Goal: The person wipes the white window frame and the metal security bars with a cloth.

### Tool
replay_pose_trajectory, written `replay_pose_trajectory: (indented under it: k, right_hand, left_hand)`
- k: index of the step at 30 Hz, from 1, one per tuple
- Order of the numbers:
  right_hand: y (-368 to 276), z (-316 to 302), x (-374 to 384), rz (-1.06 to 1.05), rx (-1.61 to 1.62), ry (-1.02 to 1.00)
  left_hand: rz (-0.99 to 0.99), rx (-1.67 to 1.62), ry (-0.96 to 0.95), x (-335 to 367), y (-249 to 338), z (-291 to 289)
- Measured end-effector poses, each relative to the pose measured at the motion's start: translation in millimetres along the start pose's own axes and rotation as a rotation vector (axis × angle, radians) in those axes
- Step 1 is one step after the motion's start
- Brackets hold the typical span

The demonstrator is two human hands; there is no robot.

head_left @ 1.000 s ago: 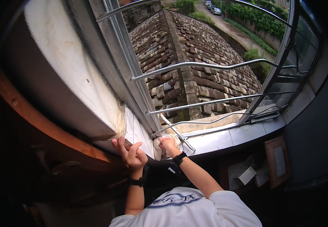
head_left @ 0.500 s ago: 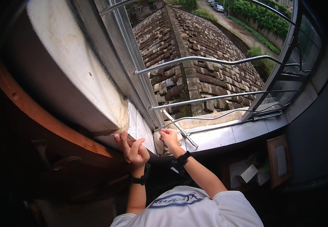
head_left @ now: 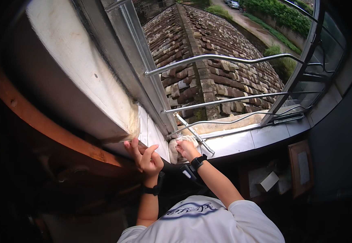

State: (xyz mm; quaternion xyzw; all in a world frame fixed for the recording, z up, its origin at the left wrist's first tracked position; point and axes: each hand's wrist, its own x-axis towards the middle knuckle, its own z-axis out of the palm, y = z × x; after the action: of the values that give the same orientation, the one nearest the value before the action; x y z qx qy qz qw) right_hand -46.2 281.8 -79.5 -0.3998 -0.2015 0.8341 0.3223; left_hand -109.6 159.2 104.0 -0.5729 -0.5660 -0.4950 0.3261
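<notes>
My right hand (head_left: 187,150) is at the left corner of the tiled windowsill (head_left: 237,145), its fingers curled onto a bunched beige cloth (head_left: 176,154). Part of the cloth lies under and behind the hand. Left of it, my left hand (head_left: 147,159) is raised with fingers apart and nothing in it. Its fingertips are close to the lower corner of the pale wall edge (head_left: 123,131); I cannot tell whether they touch. A metal window stay (head_left: 194,135) slants across the sill just beyond my right hand. Both wrists carry black bands.
Curved metal bars (head_left: 224,99) cross the window opening, with a tiled roof (head_left: 220,77) outside. An orange-brown wooden edge (head_left: 62,135) curves along the left. At lower right are a small white box (head_left: 268,182) and a brown framed panel (head_left: 301,168) in shadow.
My right hand has shifted slightly to the right and down on the cloth. The left hand keeps nearly the same pose. The whole view has tilted slightly.
</notes>
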Motion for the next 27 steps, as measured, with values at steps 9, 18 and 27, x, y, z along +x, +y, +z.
replay_pose_trajectory:
  k: [9,18,27]
  right_hand:
    - [-21.5,32.3,-26.3,0.082,-0.168,0.098]
    - [-3.2,14.3,-5.1,0.014,-0.143,0.097]
    - [4.1,-12.4,11.7,0.126,0.071,0.043]
  left_hand:
    - [0.003,0.040,0.068,-3.5,-6.7,2.7]
    - [0.004,0.048,0.074,-3.4,-5.0,3.1]
    - [0.002,0.060,0.061,-4.7,-2.5,4.4]
